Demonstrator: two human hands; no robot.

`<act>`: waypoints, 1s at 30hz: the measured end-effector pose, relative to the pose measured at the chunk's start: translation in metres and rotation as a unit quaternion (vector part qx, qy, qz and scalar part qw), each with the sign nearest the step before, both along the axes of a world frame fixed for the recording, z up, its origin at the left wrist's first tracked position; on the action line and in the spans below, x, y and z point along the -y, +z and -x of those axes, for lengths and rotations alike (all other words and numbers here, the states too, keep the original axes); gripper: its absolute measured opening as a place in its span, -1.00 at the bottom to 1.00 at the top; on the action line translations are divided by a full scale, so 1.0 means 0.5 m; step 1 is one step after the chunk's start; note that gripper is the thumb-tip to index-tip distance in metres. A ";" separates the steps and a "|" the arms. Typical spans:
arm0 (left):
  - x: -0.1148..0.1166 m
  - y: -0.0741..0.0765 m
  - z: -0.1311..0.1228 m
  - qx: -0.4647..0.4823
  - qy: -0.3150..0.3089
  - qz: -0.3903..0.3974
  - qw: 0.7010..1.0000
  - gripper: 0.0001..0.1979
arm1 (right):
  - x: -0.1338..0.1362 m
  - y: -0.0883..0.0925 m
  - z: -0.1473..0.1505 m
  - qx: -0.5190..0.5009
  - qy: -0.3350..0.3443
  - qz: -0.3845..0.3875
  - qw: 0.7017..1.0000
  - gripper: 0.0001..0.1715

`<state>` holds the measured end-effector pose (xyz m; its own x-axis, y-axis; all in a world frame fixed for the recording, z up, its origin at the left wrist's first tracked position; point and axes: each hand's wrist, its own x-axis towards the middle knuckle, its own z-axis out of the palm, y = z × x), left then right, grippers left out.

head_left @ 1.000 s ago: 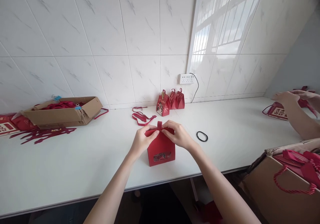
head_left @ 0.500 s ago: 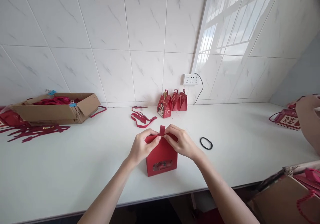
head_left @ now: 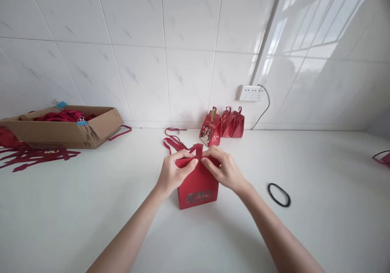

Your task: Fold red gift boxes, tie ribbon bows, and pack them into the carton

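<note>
A red gift box (head_left: 198, 181) with a small clear window low on its front stands upright on the white table. My left hand (head_left: 176, 171) pinches the left part of its top edge, thumb in front and fingers behind. On the right part of the same edge, my right hand (head_left: 221, 168) grips likewise. Between my two thumbs a red ribbon loop (head_left: 199, 150) sticks up from the top. Just behind the box lies a loose length of red ribbon (head_left: 173, 141), partly hidden by my hands.
Several smaller red gift boxes (head_left: 211, 128) stand against the tiled wall. A cardboard box (head_left: 61, 134) of red ribbons sits at left, with more ribbons (head_left: 39, 155) before it. At right lies a black ring-shaped band (head_left: 279, 195). A power socket (head_left: 251, 93) is on the wall.
The view has swung and shifted, so the far-right person's arm and the lower-right carton are out of sight. Both hands keep their hold on the box's top edge.
</note>
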<state>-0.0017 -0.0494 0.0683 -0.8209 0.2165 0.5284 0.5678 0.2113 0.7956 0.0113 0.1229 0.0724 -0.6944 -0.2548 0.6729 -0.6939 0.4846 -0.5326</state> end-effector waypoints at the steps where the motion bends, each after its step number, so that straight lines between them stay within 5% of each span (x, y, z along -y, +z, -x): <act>1: -0.002 0.001 -0.003 0.011 0.000 -0.009 1.000 -0.83 | 0.002 0.000 -0.002 0.003 -0.007 -0.003 1.000 -0.87; 7: -0.014 -0.016 -0.016 0.087 0.021 -0.066 0.994 -0.76 | 0.009 -0.018 -0.020 0.021 -0.027 0.070 0.997 -0.89; 10: 0.005 -0.043 -0.020 0.098 -0.052 -0.106 0.988 -0.52 | 0.000 -0.049 -0.033 0.082 0.022 0.112 0.990 -0.21; 12: 0.030 -0.057 -0.017 0.113 -0.131 -0.091 0.981 -0.34 | -0.011 -0.069 -0.034 0.126 0.053 0.117 0.984 0.05; 18: 0.087 -0.068 0.009 0.186 -0.177 0.147 0.955 -0.43 | -0.051 -0.085 -0.006 0.248 0.125 0.042 0.960 -0.42; 27: 0.077 -0.081 0.020 0.208 -0.136 0.171 0.954 -0.38 | -0.079 -0.079 0.007 0.346 0.103 -0.050 0.931 -0.55; 30: 0.079 -0.085 0.023 0.214 -0.142 0.177 0.950 -0.33 | -0.080 -0.077 0.009 0.365 0.102 -0.020 0.925 -0.53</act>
<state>-0.0131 -0.0891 0.0258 -0.8259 0.5636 0.0124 0.2825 0.3947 0.8743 0.0068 0.1631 0.0341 -0.8952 -0.4446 0.0301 -0.2349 0.4135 -0.8797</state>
